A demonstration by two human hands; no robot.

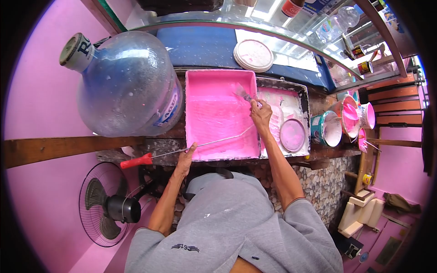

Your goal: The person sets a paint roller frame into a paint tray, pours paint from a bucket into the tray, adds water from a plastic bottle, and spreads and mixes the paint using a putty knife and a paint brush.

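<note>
My right hand (260,116) grips a putty knife (247,95), its blade near the right wall of a pink paint tray (221,76). Wet pink paint coats the tray's inside. At the tray's near left corner, my left hand (185,159) is closed on the rim, with the thumb on top. A paint roller frame with a red handle (136,161) lies across the tray, its metal rod (214,141) passing by my left thumb. Whether the thumb also presses on the rod I cannot tell. No roller sleeve shows on the rod.
A large water bottle (129,86) lies left of the tray. Right of it stand a second, paint-smeared tray (303,107) with a round lid (292,135), and several paint buckets (325,128). Behind are white lids (253,55) and a glass case. A fan (104,204) stands lower left.
</note>
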